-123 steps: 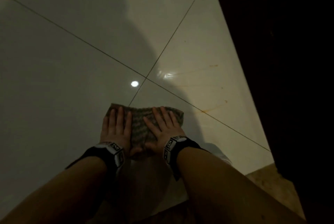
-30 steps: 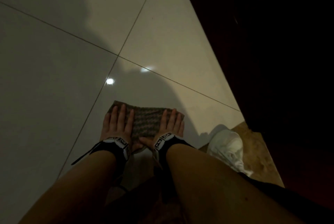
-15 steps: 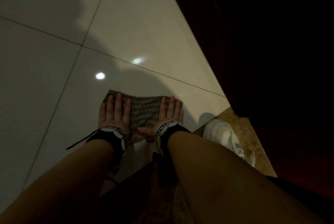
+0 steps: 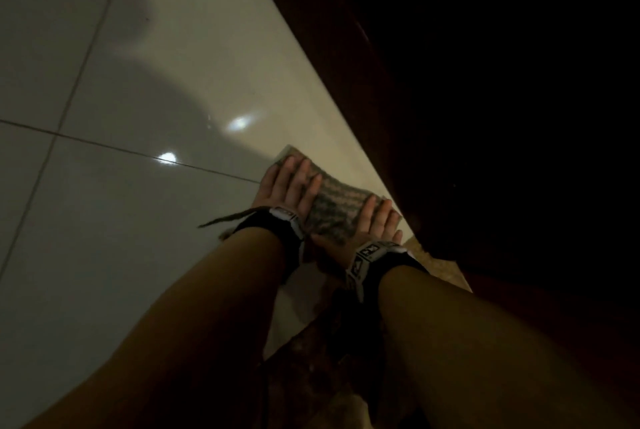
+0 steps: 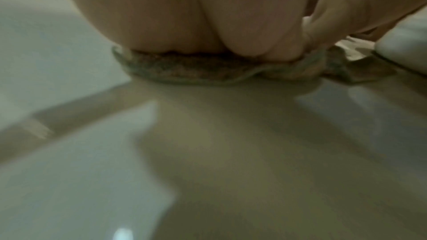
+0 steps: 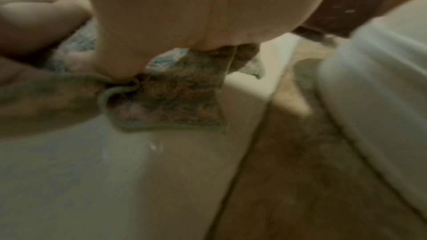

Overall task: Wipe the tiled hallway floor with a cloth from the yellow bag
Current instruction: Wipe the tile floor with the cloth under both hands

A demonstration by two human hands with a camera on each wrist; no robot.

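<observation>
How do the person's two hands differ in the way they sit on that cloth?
The left hand covers the cloth's end out on the open tile; the right hand covers the end beside the dark wooden wall. The left hand reaches further forward than the right. Both lie flat, fingers straight, pressing the cloth down, each with a wrist strap.

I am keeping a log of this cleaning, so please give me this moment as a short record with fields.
cloth: striped cloth, flat on the pale tiled floor
left hand: left hand pressing flat on the cloth's left part
right hand: right hand pressing flat on its right part
nearby: dark wooden edge just right of the cloth
shoe: white shoe beside the right hand
</observation>
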